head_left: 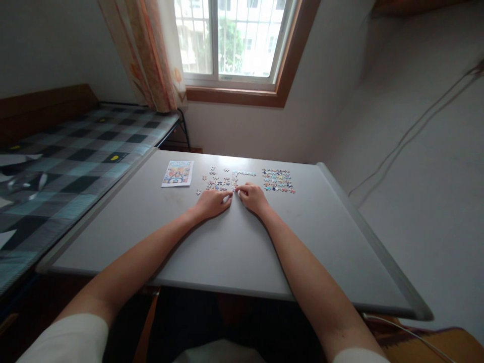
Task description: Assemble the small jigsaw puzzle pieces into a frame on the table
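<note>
My left hand (214, 202) rests on the table with fingers curled, its index finger and thumb closing at a small jigsaw puzzle piece (233, 190). From the other side, my right hand (252, 197) has its curled fingers at the same spot, the index fingertip on the piece. Just beyond the fingertips, a joined strip of puzzle pieces (245, 174) forms a corner shape. Loose puzzle pieces (214, 182) lie scattered past my left hand, partly hidden by it. More puzzle pieces (278, 180) are laid out in rows to the right.
A printed picture sheet (177, 174) lies on the left of the grey-white table (234, 247). A bed with a checked cover (94, 141) stands along the left. Behind the table are a window (230, 40) and a curtain (153, 55). A cable (408, 131) hangs on the right wall.
</note>
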Tool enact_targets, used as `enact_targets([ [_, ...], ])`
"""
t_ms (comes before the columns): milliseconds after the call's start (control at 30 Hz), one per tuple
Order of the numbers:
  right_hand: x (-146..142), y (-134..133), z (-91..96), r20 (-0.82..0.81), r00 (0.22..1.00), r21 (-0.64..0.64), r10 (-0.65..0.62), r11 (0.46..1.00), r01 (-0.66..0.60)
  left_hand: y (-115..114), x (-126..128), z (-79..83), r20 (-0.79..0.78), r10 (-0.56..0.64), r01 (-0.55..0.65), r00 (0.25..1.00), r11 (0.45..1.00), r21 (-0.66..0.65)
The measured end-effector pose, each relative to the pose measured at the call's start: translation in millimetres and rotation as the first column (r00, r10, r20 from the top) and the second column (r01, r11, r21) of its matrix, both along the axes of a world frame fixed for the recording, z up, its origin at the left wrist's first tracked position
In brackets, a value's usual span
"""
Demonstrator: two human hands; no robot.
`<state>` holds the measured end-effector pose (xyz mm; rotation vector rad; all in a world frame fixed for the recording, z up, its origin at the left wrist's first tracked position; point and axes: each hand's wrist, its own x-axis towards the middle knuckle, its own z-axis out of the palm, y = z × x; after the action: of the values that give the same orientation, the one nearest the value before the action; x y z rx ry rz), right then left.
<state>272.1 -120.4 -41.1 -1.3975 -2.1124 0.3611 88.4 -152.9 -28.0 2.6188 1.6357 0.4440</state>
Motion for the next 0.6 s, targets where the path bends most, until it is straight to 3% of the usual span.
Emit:
enact_targets([
  [300, 1.3, -0.6, 0.8, -0.042, 0.997, 0.044, -0.06, 0.997, 0.062, -0.6, -0.7, 2.8, 0.021, 0.0, 0.001, 1.0, 1.0, -0.024],
  [433, 4.0, -0.4, 3.5, 0.019, 0.992, -0.014, -0.124, 0.992, 0.124, 0.4, -2.4, 2.3, 0.033, -0.028, 0.028, 0.999, 0.999, -0.023],
  [600, 3.7, -3.7, 7.7, 0.122, 0.988, -0.008, -0.089, 0.996, 0.091, 0.5, -2.0, 2.6, 0.034, -0.027, 0.028, 0.999, 0.999, -0.038],
])
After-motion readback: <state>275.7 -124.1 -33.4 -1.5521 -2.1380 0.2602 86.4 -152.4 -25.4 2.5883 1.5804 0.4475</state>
